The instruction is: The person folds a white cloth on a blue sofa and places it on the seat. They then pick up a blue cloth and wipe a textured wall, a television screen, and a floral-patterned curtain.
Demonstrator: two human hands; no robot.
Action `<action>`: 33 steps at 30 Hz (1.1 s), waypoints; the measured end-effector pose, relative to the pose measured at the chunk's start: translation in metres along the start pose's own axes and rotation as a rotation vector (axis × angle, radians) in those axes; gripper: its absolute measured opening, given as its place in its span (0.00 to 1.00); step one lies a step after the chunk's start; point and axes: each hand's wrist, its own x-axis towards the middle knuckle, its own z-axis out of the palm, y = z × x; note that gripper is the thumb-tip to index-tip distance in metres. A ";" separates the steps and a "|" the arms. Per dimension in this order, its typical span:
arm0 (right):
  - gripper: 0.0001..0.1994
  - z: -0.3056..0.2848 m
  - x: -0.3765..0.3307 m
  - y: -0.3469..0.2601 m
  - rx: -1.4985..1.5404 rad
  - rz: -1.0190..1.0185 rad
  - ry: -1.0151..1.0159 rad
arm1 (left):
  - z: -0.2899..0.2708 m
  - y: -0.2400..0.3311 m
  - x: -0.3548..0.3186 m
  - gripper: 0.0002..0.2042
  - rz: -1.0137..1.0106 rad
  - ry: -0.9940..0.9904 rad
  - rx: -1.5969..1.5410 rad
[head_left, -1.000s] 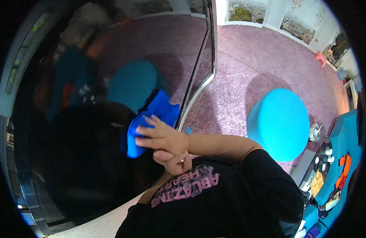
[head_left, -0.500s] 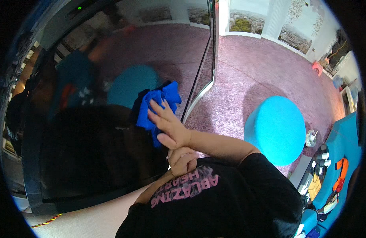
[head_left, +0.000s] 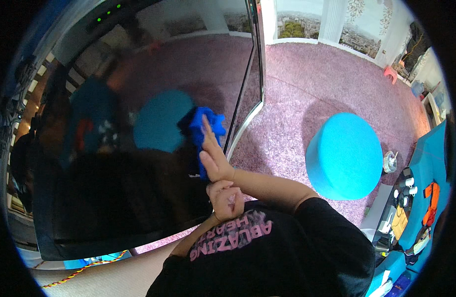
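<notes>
A bunched blue cloth lies against the glossy dark surface of a large black-framed screen. My right hand presses on the cloth with its fingers stretched out flat and seen edge-on. The thumb stands apart from them. Just below the right wrist, close to my chest, my left hand is closed with its fingers curled in. Whatever it may hold is hidden. The dark surface mirrors the room, including a round blue shape.
A round turquoise ottoman stands on the purple carpet to the right. Beside it is a glass bowl. Farther right, cups and other items sit by a turquoise sofa. A twisted red-yellow cord hangs at lower left.
The right hand has shifted a little right and down with the cloth and turned more edge-on. The cloth looks more bunched. The left hand stays close to the right wrist.
</notes>
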 end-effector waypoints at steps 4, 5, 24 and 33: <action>0.33 -0.009 0.022 0.015 -0.098 -0.089 0.007 | 0.003 0.002 0.004 0.17 -0.035 -0.072 0.007; 0.32 -0.007 0.024 0.030 -0.108 -0.005 0.114 | 0.005 0.000 0.005 0.18 -0.048 -0.053 0.005; 0.29 0.002 0.050 0.013 -0.124 0.012 0.189 | -0.021 0.001 0.018 0.23 0.061 -0.141 0.271; 0.30 0.022 -0.042 0.018 -0.234 -0.370 -0.187 | -0.027 -0.009 0.001 0.16 0.288 -0.004 0.346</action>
